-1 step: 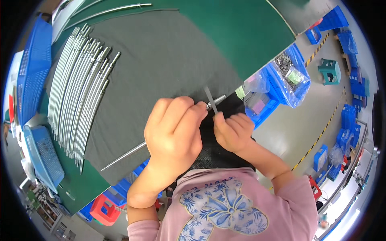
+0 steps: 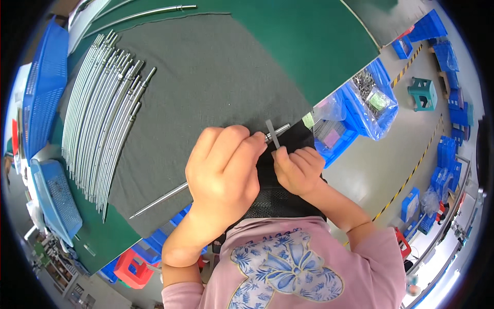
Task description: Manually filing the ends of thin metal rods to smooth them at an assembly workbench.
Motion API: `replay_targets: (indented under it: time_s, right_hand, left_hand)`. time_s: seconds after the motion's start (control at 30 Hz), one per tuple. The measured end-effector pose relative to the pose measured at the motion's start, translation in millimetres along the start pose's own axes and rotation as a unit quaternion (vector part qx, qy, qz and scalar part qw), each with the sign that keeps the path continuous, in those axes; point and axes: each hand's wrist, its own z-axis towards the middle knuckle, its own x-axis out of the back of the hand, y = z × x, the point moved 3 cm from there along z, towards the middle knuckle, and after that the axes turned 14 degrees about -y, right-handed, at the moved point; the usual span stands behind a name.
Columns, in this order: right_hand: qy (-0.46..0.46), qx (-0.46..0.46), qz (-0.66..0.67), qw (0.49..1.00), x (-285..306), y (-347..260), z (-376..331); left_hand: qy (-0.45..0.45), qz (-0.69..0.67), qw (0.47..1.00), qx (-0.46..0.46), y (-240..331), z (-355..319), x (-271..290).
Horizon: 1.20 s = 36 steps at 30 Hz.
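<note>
My left hand (image 2: 224,172) is closed around a slender metal rod (image 2: 160,199). Its pointed end lies low and left over the dark cloth, and its thicker stepped end sticks out past my fingertips to the right. Between thumb and fingers, my right hand (image 2: 298,169) pinches a narrow flat grey strip (image 2: 272,133). That strip crosses the rod's stepped end and appears to rest against it; whether it is a file or an abrasive strip I cannot make out. The rod's middle is hidden inside my left hand.
Several similar metal rods (image 2: 100,118) lie side by side on the dark grey cloth (image 2: 206,67) over a green table (image 2: 309,41). Blue baskets (image 2: 46,87) stand at the left. Right of the table edge are blue bins (image 2: 339,141) with small metal parts, and a green stool (image 2: 423,93).
The grey strip has slid a little toward me along its length, so less of it shows beyond the rod. My left hand and the rod have hardly moved.
</note>
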Motion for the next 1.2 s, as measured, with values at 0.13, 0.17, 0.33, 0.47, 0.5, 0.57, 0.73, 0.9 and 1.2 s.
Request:
replay_targets:
  time_s: [0.13, 0.17, 0.33, 0.47, 0.5, 0.57, 0.73, 0.9, 1.2]
  right_hand:
    - [0.072, 0.040, -0.009, 0.997, -1, 5, 21]
    - [0.073, 0.042, -0.008, 0.996, 1, 4, 21]
    - [-0.007, 0.015, 0.023, 1.000, 12, 1, -3]
    - [0.011, 0.014, 0.056, 0.998, 43, -4, 5]
    - [0.024, 0.005, 0.078, 0.997, 49, -3, 8]
    - [0.021, -0.022, 0.062, 0.998, 48, -3, 14]
    - [-0.036, -0.050, 0.068, 0.996, 42, -1, 10]
    - [-0.034, -0.041, 0.061, 0.997, 38, -5, 14]
    - [-0.040, -0.045, 0.052, 0.997, 43, -8, 15]
  left_hand:
    - [0.017, 0.017, 1.000, -0.016, 1, 2, 3]
    - [0.019, 0.019, 1.000, -0.016, 0, 2, 3]
    - [0.019, -0.001, 1.000, -0.006, -1, 2, -1]
    - [0.018, 0.001, 1.000, -0.007, 0, 2, 3]
    - [0.017, 0.002, 1.000, -0.004, -1, 1, 2]
    - [0.016, 0.000, 1.000, -0.005, -1, 1, 1]
    - [0.030, -0.002, 1.000, 0.003, 1, 3, 2]
    - [0.033, -0.006, 0.999, 0.003, -1, 2, 1]
    - [0.033, -0.010, 0.999, 0.004, 0, 1, 2]
